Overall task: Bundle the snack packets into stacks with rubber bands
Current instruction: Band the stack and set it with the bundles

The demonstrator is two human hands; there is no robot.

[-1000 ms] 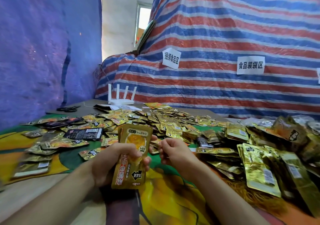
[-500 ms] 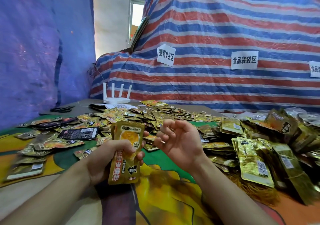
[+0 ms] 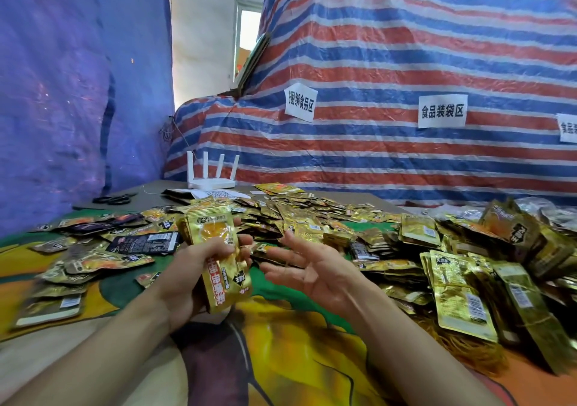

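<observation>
left hand (image 3: pixel 189 281) grips a shiny gold snack packet stack (image 3: pixel 225 282), red lettering; right hand (image 3: pixel 312 271) spread open.

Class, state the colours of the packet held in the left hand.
The packet is shiny gold with red lettering, clearest in the head view.

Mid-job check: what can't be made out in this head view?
Head view:
- Packet count in the stack gripped by the left hand: front packet and the grip hide it.
- Rubber band on the right hand: too thin to tell.
- Rightmost paper sign: cut by the frame edge.
- Loose packets far left: blurred print.
</observation>
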